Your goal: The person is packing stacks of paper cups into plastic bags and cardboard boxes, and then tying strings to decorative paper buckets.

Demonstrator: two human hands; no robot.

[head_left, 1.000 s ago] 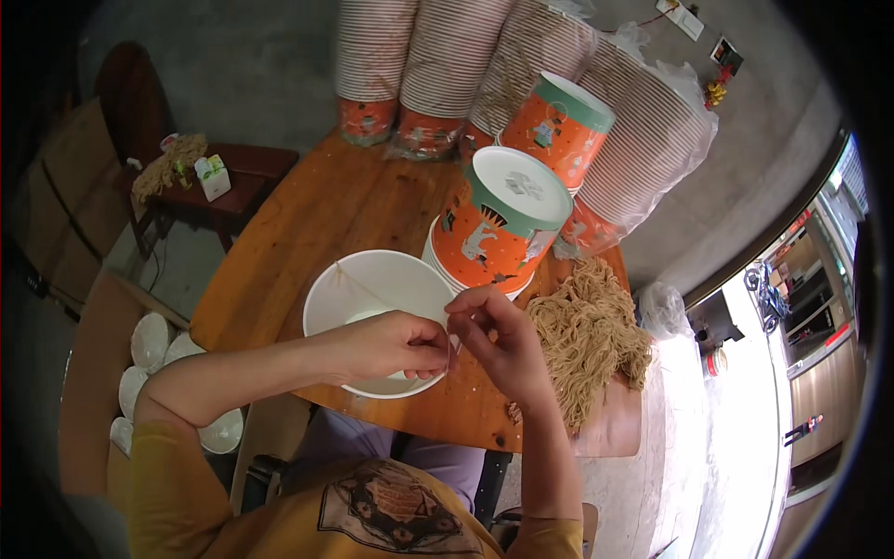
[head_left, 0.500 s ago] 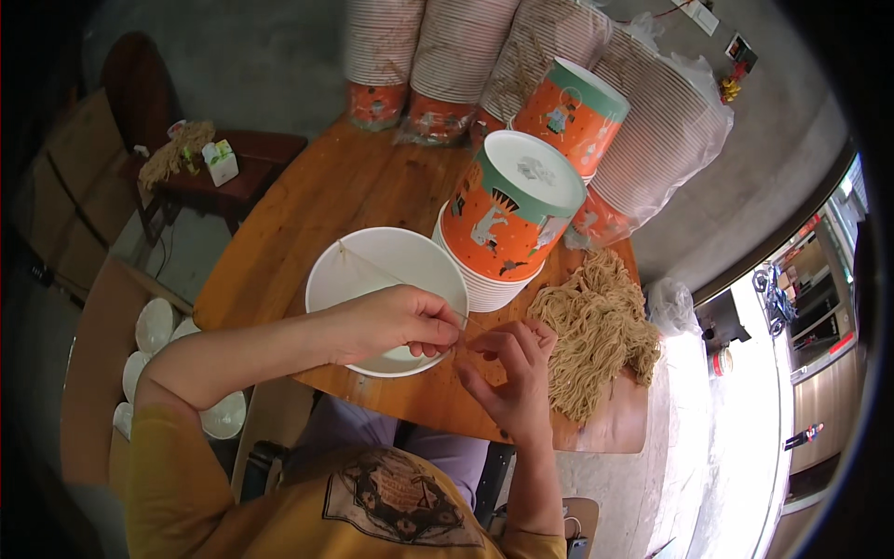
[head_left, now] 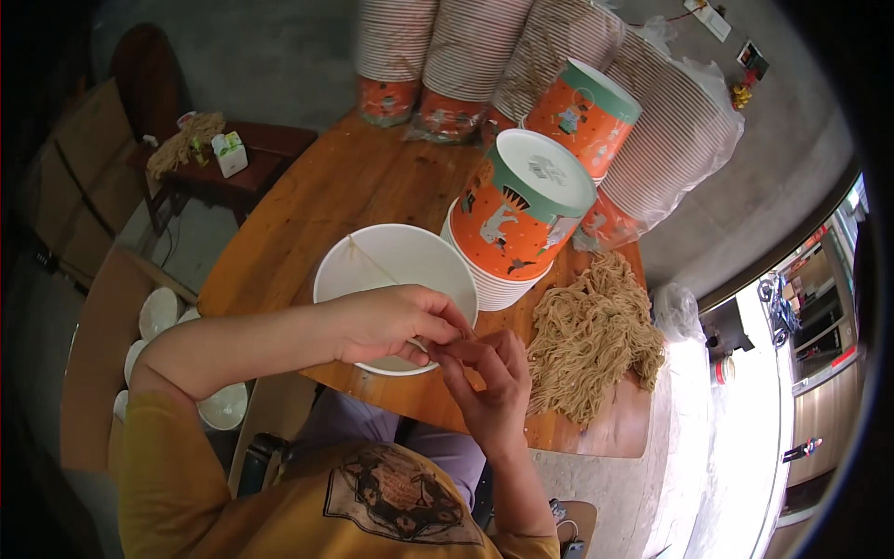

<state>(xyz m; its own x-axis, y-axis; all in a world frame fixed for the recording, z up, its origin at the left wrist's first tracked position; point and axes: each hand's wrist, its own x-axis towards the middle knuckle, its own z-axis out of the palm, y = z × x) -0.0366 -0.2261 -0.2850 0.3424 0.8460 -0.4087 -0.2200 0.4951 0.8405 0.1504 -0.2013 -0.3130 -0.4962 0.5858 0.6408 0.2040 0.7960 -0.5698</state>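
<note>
Pinching thin tan string (head_left: 375, 264): left hand (head_left: 399, 321), right hand (head_left: 491, 377) | tub (head_left: 426, 259): white, round, open-mouthed, smooth-walled

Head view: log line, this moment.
left hand, right hand: fingertips together by near-right rim of white tub | grips: unclear | thin strand: slants over tub toward left hand | tan strands: right of tub

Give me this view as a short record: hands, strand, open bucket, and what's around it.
left hand: above the white bucket, fingers bent; grip hidden
right hand: fingertips close to the left's; contact unclear
strand: thin, tan, from the bucket's far side toward the left hand
bucket: mouth up, on the wooden table
right of bucket: upside-down orange-and-green stack; tan stringy pile
back: plastic-wrapped stacks
</note>
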